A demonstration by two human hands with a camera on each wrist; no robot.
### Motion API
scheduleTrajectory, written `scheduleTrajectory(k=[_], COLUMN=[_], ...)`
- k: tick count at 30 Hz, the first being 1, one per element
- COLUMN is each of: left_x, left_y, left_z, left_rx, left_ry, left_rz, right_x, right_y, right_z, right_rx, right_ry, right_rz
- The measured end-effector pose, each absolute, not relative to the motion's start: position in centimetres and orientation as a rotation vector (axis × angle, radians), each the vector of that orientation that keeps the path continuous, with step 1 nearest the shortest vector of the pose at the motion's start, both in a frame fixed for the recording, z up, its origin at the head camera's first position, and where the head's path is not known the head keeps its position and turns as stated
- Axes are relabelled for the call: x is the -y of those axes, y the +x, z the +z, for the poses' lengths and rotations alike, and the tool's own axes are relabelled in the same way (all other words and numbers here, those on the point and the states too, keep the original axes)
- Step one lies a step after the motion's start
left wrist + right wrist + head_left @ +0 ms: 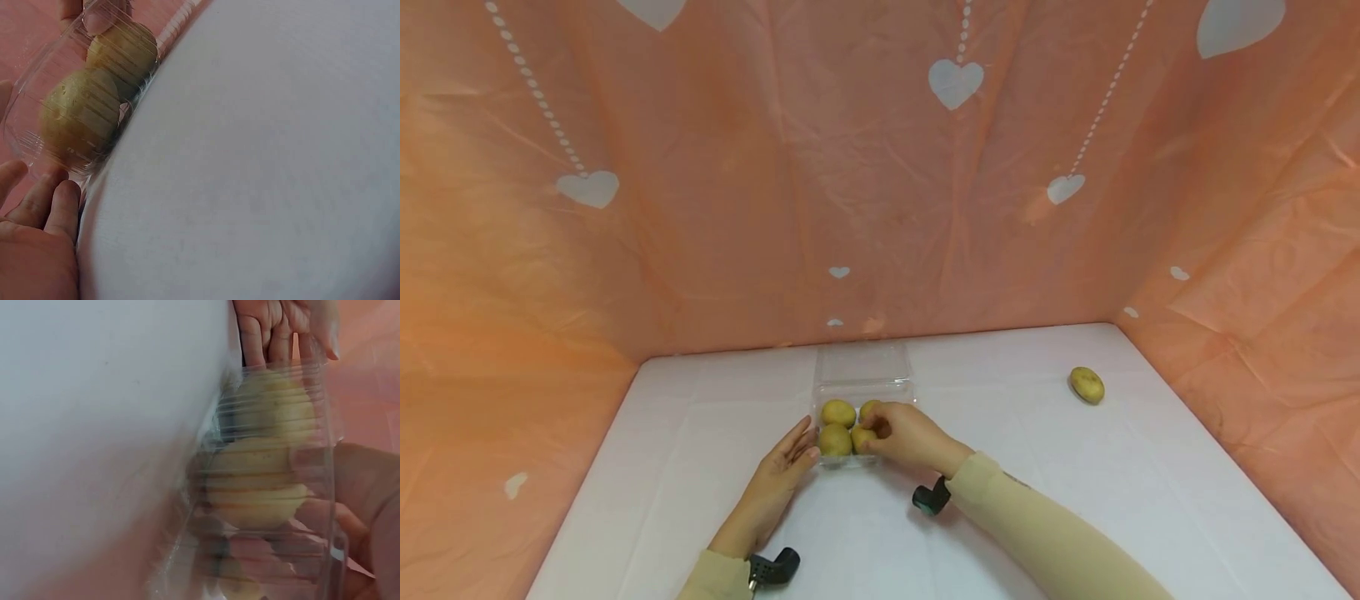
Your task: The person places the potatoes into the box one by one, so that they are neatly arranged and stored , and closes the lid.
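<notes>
A clear plastic clamshell box (pixel 842 461) stands with its lid (pixel 862 364) laid back, and several yellow potatoes (pixel 835 440) sit inside it. My right hand (pixel 913 437) reaches in from the right, thumb and fingers gripping the front right potato (pixel 862 439). Through the ribbed wall in the right wrist view, the thumb meets this potato (pixel 253 481). My left hand (pixel 777 479) is at the box's left side with fingers extended. In the left wrist view its fingertips (pixel 64 199) touch or nearly touch the box wall. The right hand partly covers the back right potato (pixel 868 408).
One more potato (pixel 1087 385) lies alone on the white tabletop (pixel 1000 392), far to the right. An orange cloth (pixel 865 208) with pale hearts hangs behind the table and along both sides. Black wrist cameras (pixel 775 567) are strapped at both cuffs.
</notes>
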State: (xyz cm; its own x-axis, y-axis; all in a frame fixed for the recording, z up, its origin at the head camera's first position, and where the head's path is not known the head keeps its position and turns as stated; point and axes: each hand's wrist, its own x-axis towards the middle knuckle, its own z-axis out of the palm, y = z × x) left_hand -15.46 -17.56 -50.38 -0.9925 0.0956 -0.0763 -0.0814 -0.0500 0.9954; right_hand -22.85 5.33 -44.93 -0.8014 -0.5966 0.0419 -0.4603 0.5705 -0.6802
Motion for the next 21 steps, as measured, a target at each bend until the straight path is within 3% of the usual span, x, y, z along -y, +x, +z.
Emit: scheduleTrajectory(k=[21], left_x=[17.69], left_y=[-15.37], left_z=[-50.21], left_rx=[-2.075], left_ry=[0.018], left_rz=[2.178], right_x=[-4.72], right_y=[-22.65], right_z=[-45.38], right_rx=[-2.71], right_ry=[-0.806], right_rz=[-1.02])
